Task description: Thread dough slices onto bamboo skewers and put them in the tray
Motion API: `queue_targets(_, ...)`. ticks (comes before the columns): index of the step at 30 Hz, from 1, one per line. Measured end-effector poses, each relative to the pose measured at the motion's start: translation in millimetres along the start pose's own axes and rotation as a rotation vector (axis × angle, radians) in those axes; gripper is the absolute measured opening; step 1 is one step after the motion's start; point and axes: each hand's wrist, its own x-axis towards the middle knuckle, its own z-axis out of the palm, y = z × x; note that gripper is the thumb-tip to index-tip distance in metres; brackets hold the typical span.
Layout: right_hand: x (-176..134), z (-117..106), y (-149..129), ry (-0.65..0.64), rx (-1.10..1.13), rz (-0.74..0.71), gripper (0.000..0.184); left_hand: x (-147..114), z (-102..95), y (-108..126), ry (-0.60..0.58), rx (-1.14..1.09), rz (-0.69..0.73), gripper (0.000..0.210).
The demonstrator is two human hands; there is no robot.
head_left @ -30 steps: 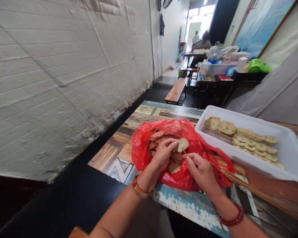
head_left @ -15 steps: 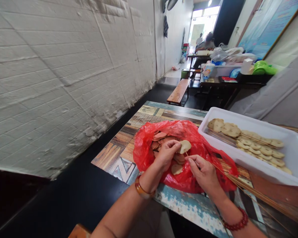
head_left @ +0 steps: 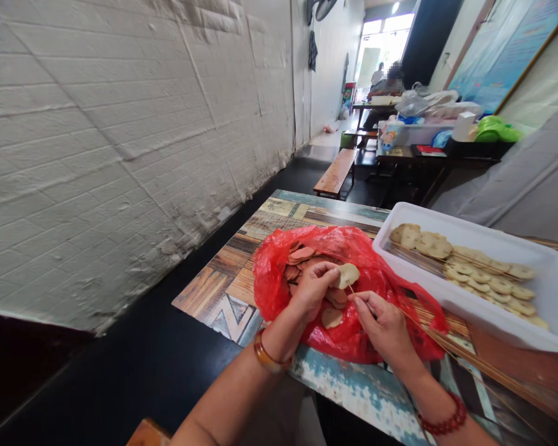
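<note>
My left hand [head_left: 315, 286] pinches a pale, flat round slice [head_left: 348, 275] above a red plastic bag [head_left: 274, 297]. My right hand [head_left: 380, 323] is closed on a thin wooden skewer [head_left: 351, 288], whose tip meets the slice's lower edge; whether it has gone in I cannot tell. Inside the open bag lie several flat slices [head_left: 302, 254], tinted reddish by the plastic, and a loose pale slice [head_left: 332, 318] rests below my left hand. To the right, a white plastic tub [head_left: 474, 228] holds rows of skewered pale slices [head_left: 497, 282].
The bag and tub stand on a patterned wood-look table [head_left: 227, 272]. A bundle of skewers [head_left: 497, 359] lies at the table's right. Beyond are a wooden bench [head_left: 337, 172] and a cluttered second table with green plastic items [head_left: 495, 130]. A white wall [head_left: 134, 155] runs along the left; a person sits far back.
Both hands keep nearly the same hold on the slice and skewer. The whole view has shifted slightly; nothing has been let go.
</note>
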Motion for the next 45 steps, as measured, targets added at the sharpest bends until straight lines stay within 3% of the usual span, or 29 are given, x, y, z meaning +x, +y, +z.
queue_targets(10,0.3,1.0,0.9,0.011,-0.024,-0.008,0.028,-0.9,-0.6,-0.4,-0.03,-0.009,-0.028,0.026)
queue_targets(18,-0.1,1.4,2.0,0.007,-0.01,-0.025,0.028,-1.9,-1.2,-2.7,-0.121,-0.005,-0.119,0.035)
queue_targets(33,-0.1,0.8,3.2,-0.001,-0.052,-0.047,0.027,-2.6,0.4,-2.5,-0.094,0.042,-0.142,0.04)
queue_targets(45,1.4,0.0,2.3,0.026,-0.082,-0.066,0.029,-4.6,1.2,-3.2,-0.155,0.058,-0.171,0.037)
